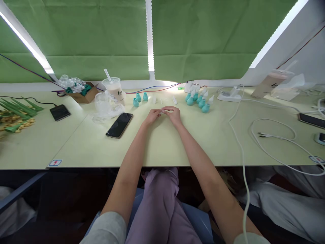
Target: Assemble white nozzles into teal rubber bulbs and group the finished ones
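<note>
Both hands meet at the far middle of the pale green surface (pixel 162 145), fingertips together. The left hand (pixel 151 117) and the right hand (pixel 173 114) pinch a small clear plastic piece (pixel 160 113) between them; each grip is closed lightly around one end of it (the piece is too small and see-through to make out its shape). It sits just above the surface, between the two sets of fingertips.

Just beyond the hands lie a few more small clear parts (pixel 174 100), and to the left of those three teal bulbs (pixel 139 98) stand without tips. To the right, a cluster of teal bulbs with white tips (pixel 200 100) stands close together. A black phone (pixel 119 125) lies face up near the left hand, touching a crumpled clear plastic bag (pixel 105 106). Behind the bag stands a drink cup with a straw (pixel 114 88), and left of it a cardboard box (pixel 83 95) holds more bags and teal pieces. A second phone (pixel 60 112) lies further left. White cables (pixel 269 135) loop over the right side of the surface.
</note>
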`<state>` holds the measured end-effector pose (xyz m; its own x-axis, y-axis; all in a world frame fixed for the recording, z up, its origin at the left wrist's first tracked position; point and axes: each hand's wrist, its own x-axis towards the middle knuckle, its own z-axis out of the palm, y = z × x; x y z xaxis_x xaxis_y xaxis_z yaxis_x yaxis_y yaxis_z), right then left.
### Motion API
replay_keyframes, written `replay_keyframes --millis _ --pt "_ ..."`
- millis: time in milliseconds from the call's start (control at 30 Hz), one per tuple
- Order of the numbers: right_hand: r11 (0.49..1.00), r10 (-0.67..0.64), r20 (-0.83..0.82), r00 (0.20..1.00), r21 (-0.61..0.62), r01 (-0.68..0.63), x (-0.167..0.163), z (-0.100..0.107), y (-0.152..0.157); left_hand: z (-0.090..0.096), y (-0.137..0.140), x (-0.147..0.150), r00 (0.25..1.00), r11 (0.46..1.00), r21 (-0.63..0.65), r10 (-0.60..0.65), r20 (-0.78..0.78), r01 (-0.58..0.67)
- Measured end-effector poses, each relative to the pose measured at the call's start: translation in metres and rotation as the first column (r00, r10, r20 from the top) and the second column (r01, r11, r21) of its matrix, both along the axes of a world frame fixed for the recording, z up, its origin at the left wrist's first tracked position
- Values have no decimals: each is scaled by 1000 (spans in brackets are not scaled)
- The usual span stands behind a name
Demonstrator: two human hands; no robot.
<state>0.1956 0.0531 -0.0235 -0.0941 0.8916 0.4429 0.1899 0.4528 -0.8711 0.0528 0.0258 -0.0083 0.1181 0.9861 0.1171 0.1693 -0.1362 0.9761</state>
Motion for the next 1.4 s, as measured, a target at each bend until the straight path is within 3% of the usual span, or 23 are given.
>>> replay_keyframes --millis 400,533,767,967,1167,1400 --pt "989 141 -101 985 -20 -144 0 2 -3 -6 5 -5 999 999 38 7 -33 -6" --pt "986 91 -145 985 -126 -109 -4 -2 1 -4 3 -6 999 999 39 34 -35 -33" --pt "896 183 -360 915 -321 -306 -9 -5 1 -1 -1 -4 994 995 82 72 -83 -65" --pt "871 198 -503 841 -304 -387 -9 -4 -1 1 -1 -2 980 985 149 110 -168 -85" --pt "849 239 -529 814 -293 -439 -9 -3 -1 2 -1 -2 965 977 178 153 -211 -116" --pt "864 223 -536 814 -279 -420 -6 -1 -1 1 -3 0 988 983 183 60 -145 -33"
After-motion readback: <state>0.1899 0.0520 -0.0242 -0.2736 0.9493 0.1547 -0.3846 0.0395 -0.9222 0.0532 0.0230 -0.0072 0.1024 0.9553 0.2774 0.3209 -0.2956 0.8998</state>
